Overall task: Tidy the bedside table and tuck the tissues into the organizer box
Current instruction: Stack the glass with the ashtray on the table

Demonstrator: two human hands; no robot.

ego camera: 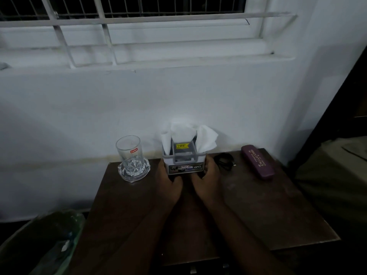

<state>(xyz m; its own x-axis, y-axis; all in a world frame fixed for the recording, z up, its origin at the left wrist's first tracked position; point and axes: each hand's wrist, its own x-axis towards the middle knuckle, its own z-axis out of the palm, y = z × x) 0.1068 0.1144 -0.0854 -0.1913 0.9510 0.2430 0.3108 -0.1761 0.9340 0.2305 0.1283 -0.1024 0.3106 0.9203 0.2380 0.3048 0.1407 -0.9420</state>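
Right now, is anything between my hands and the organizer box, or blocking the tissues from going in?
Nothing visible. The left hand and right hand already grip the organizer box by its sides. The tissues stick up out of its open top, unobstructed.

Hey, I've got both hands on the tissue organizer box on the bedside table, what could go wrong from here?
1. The tissues stand loose above the organizer box rim; sliding or tipping it may spill them.
2. The glass stands in a glass dish just beyond your left hand; a sideways push might knock it.
3. The black cable lies by your right hand and may snag.
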